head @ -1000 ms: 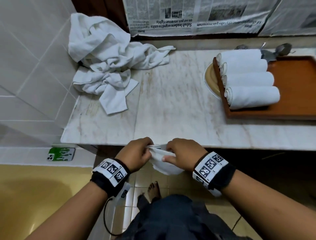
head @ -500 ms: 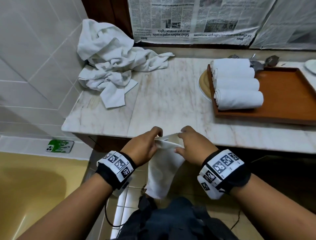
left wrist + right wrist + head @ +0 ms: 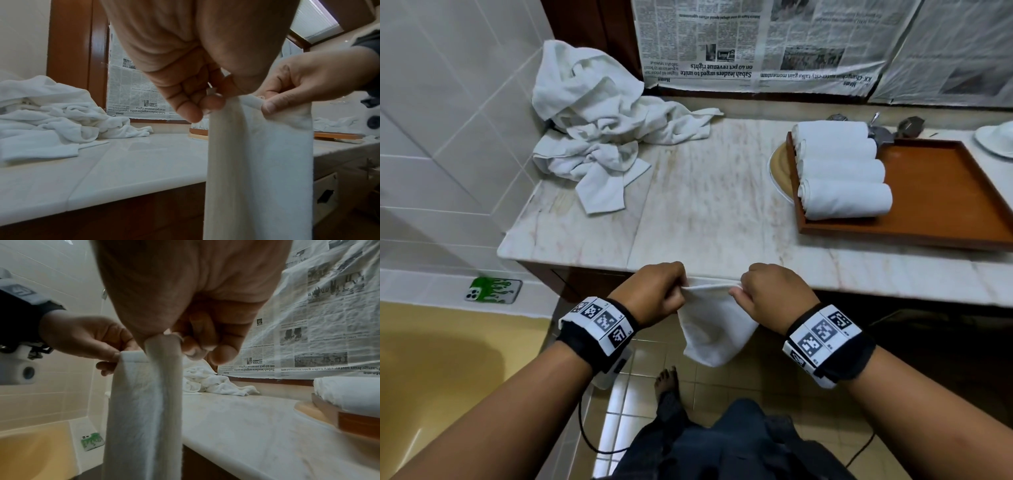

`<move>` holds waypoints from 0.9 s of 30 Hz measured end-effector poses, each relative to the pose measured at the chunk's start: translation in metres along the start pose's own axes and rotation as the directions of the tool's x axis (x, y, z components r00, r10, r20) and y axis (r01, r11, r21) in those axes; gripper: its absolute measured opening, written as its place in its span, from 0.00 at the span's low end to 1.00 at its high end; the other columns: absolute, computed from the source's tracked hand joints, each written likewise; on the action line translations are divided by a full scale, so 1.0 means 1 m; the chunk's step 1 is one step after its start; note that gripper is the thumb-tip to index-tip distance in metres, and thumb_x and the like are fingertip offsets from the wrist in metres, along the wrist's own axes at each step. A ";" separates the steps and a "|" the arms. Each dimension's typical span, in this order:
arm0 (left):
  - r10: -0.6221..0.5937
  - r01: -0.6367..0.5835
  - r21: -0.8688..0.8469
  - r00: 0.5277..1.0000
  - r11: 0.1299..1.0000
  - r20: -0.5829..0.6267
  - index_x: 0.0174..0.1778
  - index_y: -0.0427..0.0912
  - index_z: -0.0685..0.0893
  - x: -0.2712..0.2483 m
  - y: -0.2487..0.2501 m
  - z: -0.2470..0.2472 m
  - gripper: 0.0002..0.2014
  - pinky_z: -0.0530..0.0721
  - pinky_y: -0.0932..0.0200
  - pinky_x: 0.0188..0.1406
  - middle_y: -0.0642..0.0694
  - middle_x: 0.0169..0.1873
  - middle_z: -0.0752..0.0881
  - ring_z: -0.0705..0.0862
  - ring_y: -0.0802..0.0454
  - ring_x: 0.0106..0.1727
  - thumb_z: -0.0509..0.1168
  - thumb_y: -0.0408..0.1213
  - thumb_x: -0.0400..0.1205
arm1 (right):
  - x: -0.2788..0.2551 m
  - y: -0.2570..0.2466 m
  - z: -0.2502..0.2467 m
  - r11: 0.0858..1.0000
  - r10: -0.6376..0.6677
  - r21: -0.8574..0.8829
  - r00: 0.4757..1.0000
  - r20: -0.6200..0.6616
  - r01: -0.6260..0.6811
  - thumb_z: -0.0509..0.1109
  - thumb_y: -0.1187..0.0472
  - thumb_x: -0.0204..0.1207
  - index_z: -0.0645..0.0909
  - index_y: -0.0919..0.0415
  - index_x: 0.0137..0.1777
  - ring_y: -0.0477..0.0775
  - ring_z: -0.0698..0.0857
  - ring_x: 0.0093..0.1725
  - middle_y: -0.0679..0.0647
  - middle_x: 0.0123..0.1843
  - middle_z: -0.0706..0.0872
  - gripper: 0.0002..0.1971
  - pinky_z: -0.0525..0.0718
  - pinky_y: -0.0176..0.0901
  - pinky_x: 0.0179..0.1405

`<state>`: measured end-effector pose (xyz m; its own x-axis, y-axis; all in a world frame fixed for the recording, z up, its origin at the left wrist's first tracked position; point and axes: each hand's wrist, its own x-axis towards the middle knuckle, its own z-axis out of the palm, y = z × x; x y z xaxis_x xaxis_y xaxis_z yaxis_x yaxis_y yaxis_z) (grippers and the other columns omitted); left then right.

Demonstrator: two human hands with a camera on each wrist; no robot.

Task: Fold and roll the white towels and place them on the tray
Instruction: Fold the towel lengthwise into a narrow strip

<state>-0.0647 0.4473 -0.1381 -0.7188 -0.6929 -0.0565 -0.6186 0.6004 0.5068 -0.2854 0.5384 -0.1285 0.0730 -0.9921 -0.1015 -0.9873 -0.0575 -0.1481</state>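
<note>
Presently a plain white towel (image 3: 714, 329) is being pinched at its top corners by the left hand (image 3: 654, 294) and right hand (image 3: 770, 296), its long axis hanging straight down.

- My left hand (image 3: 185, 91) hangs from twelve o'clock, fingers pinching the top edge of a white towel (image 3: 259, 170).
- My right hand (image 3: 304, 84) reaches in from three o'clock and pinches the same edge.
- At nine o'clock, crumpled towels (image 3: 47, 120) lie on the counter (image 3: 127, 164).
- Newspaper (image 3: 131, 91) covers the wall behind.
</note>
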 end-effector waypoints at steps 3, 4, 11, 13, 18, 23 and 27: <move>-0.026 0.025 -0.026 0.999 0.999 -0.028 0.48 0.45 0.85 0.000 0.000 -0.002 0.06 0.83 0.57 0.40 0.50 0.39 0.88 0.84 0.53 0.38 0.67 0.33 0.77 | -0.003 0.004 0.001 0.999 -0.036 0.008 0.998 -0.058 0.037 0.71 0.51 0.75 0.68 0.54 0.31 0.61 0.81 0.33 0.54 0.34 0.77 0.17 0.65 0.43 0.29; -0.040 0.038 -0.041 0.999 0.998 -0.034 0.48 0.46 0.86 0.001 -0.001 -0.003 0.06 0.82 0.60 0.38 0.52 0.38 0.88 0.84 0.56 0.36 0.68 0.34 0.77 | -0.003 0.007 0.000 0.999 -0.044 0.009 0.997 -0.062 0.044 0.71 0.52 0.73 0.69 0.55 0.31 0.61 0.81 0.33 0.54 0.34 0.76 0.15 0.67 0.43 0.28; 0.008 -0.025 -0.094 0.984 0.995 -0.179 0.45 0.48 0.85 0.025 0.003 -0.038 0.08 0.76 0.69 0.33 0.60 0.30 0.83 0.82 0.58 0.31 0.70 0.31 0.74 | 0.009 0.043 -0.028 0.981 -0.173 0.052 0.962 -0.212 0.188 0.73 0.51 0.71 0.73 0.57 0.28 0.56 0.77 0.27 0.50 0.32 0.75 0.16 0.74 0.45 0.21; 0.024 -0.043 -0.088 0.978 0.995 -0.205 0.45 0.48 0.80 0.044 0.007 -0.060 0.08 0.76 0.65 0.32 0.61 0.29 0.80 0.81 0.58 0.29 0.70 0.32 0.75 | 0.024 0.055 -0.047 0.978 -0.155 0.089 0.944 -0.290 0.188 0.77 0.53 0.72 0.71 0.53 0.30 0.53 0.76 0.28 0.46 0.33 0.73 0.18 0.74 0.44 0.25; 0.125 -0.145 -0.025 0.916 0.989 -0.381 0.57 0.48 0.82 0.131 0.009 -0.127 0.15 0.76 0.72 0.35 0.56 0.36 0.85 0.80 0.59 0.27 0.69 0.31 0.75 | 0.089 0.082 -0.118 0.981 -0.036 0.157 0.909 -0.415 0.111 0.78 0.55 0.74 0.67 0.51 0.36 0.49 0.69 0.31 0.40 0.31 0.68 0.19 0.66 0.42 0.33; 0.167 -0.161 0.053 0.860 0.985 -0.482 0.45 0.42 0.87 0.239 0.004 -0.199 0.07 0.82 0.55 0.37 0.48 0.36 0.87 0.79 0.58 0.29 0.67 0.29 0.74 | 0.179 0.116 -0.198 0.990 0.050 0.142 0.889 -0.455 0.016 0.74 0.59 0.78 0.75 0.55 0.56 0.51 0.78 0.46 0.44 0.45 0.77 0.11 0.71 0.43 0.44; 0.078 -0.048 0.076 0.884 0.996 -0.462 0.46 0.45 0.87 0.322 0.000 -0.244 0.07 0.82 0.62 0.38 0.46 0.36 0.88 0.86 0.49 0.37 0.66 0.32 0.76 | 0.251 0.148 -0.239 0.992 0.113 0.108 0.890 -0.442 -0.072 0.70 0.62 0.81 0.80 0.58 0.61 0.57 0.81 0.56 0.54 0.55 0.83 0.10 0.70 0.41 0.48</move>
<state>-0.2187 0.1265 0.0539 -0.5369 -0.7500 0.3864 -0.6061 0.6614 0.4417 -0.4465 0.2539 0.0588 -0.1087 -0.9384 0.3281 -0.9689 0.0261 -0.2463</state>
